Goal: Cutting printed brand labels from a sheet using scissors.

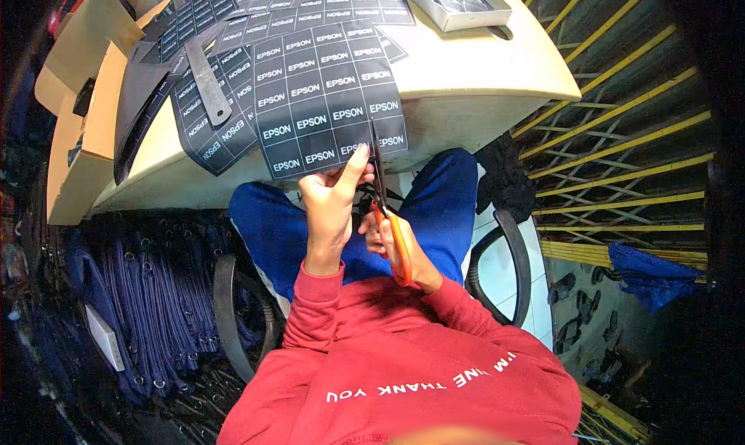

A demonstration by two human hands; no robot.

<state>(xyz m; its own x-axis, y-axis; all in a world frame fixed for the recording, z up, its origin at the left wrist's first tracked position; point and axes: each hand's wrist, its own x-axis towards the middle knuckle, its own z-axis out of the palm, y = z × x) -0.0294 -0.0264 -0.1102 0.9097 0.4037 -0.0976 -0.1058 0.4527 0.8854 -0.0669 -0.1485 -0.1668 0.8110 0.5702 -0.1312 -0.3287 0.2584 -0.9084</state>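
Note:
A black printed sheet (310, 96), ruled into rectangles with white lettering, hangs over the table's near edge. My left hand (332, 200) pinches its lower edge between thumb and fingers. In my right hand (403, 251) are orange-handled scissors (400, 243), their dark blades pointing away from me along a line near the sheet's right side. The blades lie at the sheet, and a cut runs up beside the rightmost column. Part of my right fingers is hidden behind the handles.
On the pale table (535, 69) lie more printed sheets (349, 3), a metal ruler (206, 84) and a box of dark pieces (458, 3). An open cardboard box (93, 135) stands at the left. Dark blue straps (155, 297) hang below; a yellow folding gate (621, 166) is right.

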